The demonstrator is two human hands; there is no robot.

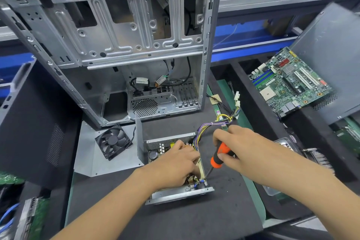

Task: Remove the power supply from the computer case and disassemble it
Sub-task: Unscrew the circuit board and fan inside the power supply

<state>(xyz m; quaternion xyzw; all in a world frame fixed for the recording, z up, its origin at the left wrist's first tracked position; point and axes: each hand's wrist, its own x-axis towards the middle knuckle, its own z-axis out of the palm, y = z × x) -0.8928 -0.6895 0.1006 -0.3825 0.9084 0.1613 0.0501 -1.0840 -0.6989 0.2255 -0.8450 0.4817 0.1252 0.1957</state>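
Unscrewing the board inside the opened power supply [176, 165]

The supply sits on the surface just in front of the computer case [124, 48] — lid off; my left hand [175, 163] presses down inside it, fingers curled over the parts; my right hand [231, 142] grips the orange screwdriver [219, 155], tip at the supply's near right corner — I'd keep it square and push firmly, so it doesn't slip.

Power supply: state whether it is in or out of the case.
Out. The power supply lies opened on the mat before the computer case.

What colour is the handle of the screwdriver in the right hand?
Orange with black sections, on the screwdriver handle gripped by the right hand; head view.
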